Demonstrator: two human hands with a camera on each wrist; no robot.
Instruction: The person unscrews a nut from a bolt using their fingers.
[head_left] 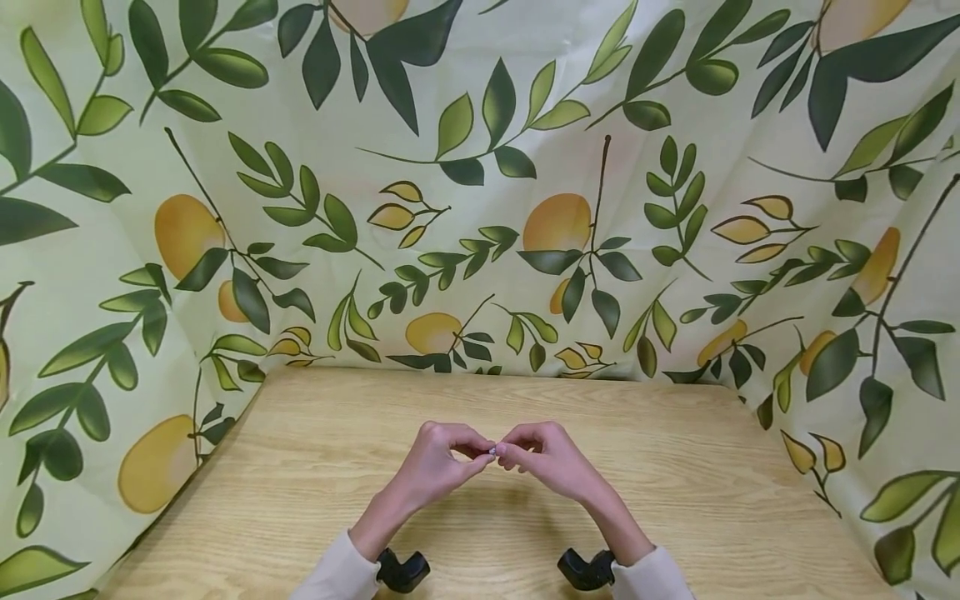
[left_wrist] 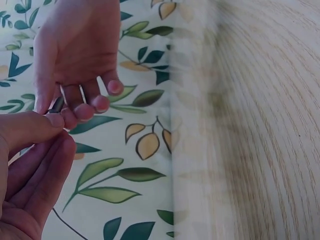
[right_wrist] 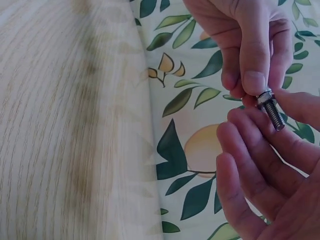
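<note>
A small threaded metal bolt [right_wrist: 274, 115] with a hexagonal part, bolt head or nut, at one end is held between both hands. My left hand [head_left: 442, 458] pinches the hexagonal end between thumb and fingers, so that end is partly hidden. From the other side, my right hand [head_left: 547, 458] has its thumb and index finger about the bolt, close to the hexagonal part. The right hand's other fingers [right_wrist: 240, 135] spread loosely below. In the left wrist view, the bolt's dark shank [left_wrist: 57, 105] shows beyond the left thumb. Both hands are raised above the table.
A light wood-grain table [head_left: 315, 433] lies under the hands. Cloth printed with leaves and fruit [head_left: 480, 250] rises along the back and both sides. Black wrist mounts [head_left: 405, 571] sit at both sleeve cuffs.
</note>
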